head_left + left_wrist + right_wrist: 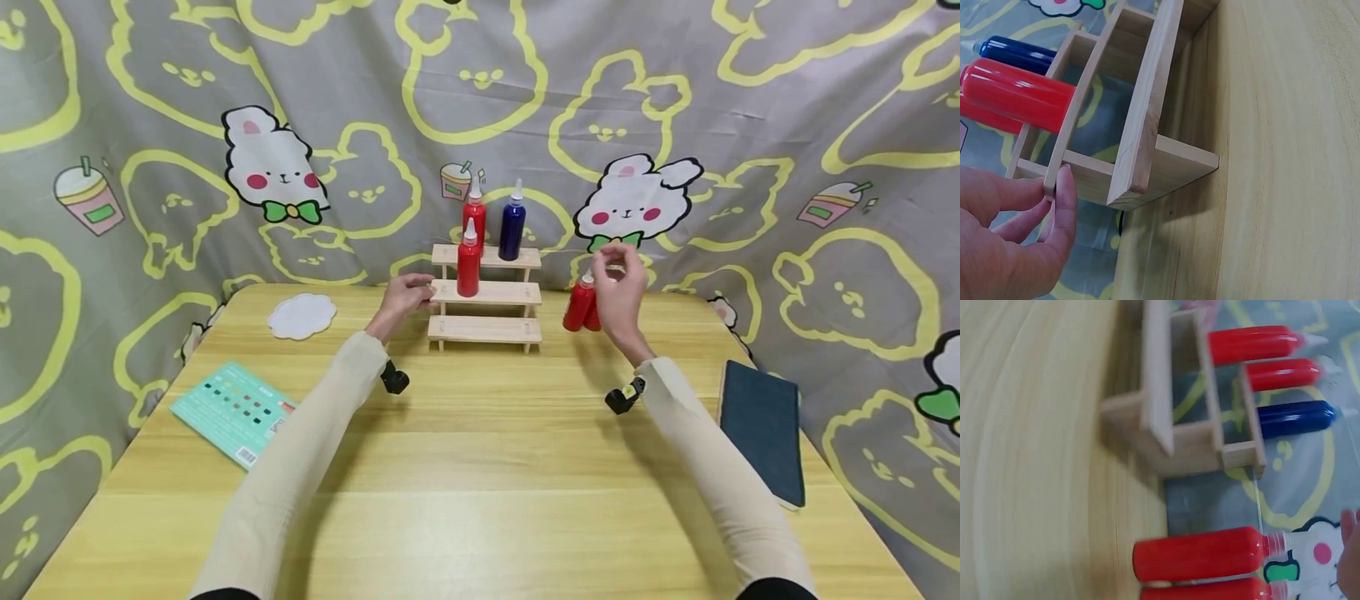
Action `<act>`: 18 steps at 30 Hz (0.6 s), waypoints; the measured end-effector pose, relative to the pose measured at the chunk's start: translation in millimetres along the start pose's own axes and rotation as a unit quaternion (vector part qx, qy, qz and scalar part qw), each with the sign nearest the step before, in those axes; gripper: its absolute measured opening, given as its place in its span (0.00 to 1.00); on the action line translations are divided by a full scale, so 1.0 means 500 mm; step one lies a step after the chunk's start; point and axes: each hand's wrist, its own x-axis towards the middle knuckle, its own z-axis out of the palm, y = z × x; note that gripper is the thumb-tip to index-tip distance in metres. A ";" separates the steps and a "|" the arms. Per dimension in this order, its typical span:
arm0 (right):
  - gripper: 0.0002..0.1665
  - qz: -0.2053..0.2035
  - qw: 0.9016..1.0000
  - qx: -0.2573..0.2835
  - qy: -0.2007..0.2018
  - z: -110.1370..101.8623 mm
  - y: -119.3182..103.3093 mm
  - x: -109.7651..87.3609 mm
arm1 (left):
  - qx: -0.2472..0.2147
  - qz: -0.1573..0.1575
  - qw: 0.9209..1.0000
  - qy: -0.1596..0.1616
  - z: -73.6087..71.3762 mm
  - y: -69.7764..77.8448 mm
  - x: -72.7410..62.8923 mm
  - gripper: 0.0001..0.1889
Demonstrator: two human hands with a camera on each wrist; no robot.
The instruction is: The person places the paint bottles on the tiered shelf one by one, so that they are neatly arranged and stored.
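We find the wooden rack (486,330) standing upright at the table's far side. A red bottle (468,271) stands on its middle step; a second red bottle (475,208) and a blue bottle (512,227) share the top one. At nine o'clock, the left hand (407,297) pinches the end of the middle step between thumb and fingers. In our judgement, a tug there could tip the rack and topple its bottles, tall on narrow steps.

At three o'clock, two red bottles (577,308) stand close together on the table. The right hand (621,287) is at their nozzles, fingers bent; we cannot tell whether it grips one. A careless nudge could knock both over, given their spacing.

The middle-step bottle obstructs reach to the red one behind. Farther out we note a curtain (367,250) at twelve, a white mat (302,317) at nine, a green packet (236,408) at eight and a dark notebook (761,433) at four.
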 end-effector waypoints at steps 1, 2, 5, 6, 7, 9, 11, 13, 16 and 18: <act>0.10 0.012 1.000 0.001 0.017 -0.007 0.005 0.005 | -0.001 0.000 1.000 -0.001 -0.001 0.001 0.000 0.22; 0.11 0.024 0.999 0.002 0.033 -0.014 0.012 0.010 | -0.003 -0.001 1.000 -0.002 -0.001 0.002 0.000 0.22; 0.13 0.054 0.996 -0.006 0.067 -0.037 0.048 0.026 | -0.003 -0.002 1.000 0.000 -0.001 0.004 0.000 0.22; 0.14 0.059 0.996 -0.013 0.071 -0.045 0.062 0.031 | -0.004 -0.002 1.000 0.000 0.000 0.004 0.000 0.22; 0.14 0.068 0.995 -0.020 0.075 -0.053 0.077 0.036 | -0.004 -0.003 1.000 0.000 0.000 0.005 0.000 0.22; 0.16 0.091 0.992 -0.040 0.077 -0.069 0.099 0.043 | -0.007 -0.004 1.000 0.001 0.000 0.004 0.001 0.23; 0.18 0.112 0.989 -0.059 0.072 -0.083 0.114 0.046 | -0.009 -0.005 1.000 -0.001 -0.001 0.003 0.003 0.23; 0.19 0.131 0.986 -0.079 0.063 -0.094 0.123 0.046 | -0.009 -0.005 1.000 -0.001 -0.001 0.002 0.004 0.23; 0.21 0.153 0.982 -0.103 0.035 -0.106 0.131 0.044 | -0.003 -0.003 1.000 0.002 -0.002 0.001 0.005 0.22; 0.22 0.165 0.979 -0.123 0.013 -0.113 0.136 0.042 | 0.003 -0.002 1.000 0.003 -0.002 0.001 0.005 0.22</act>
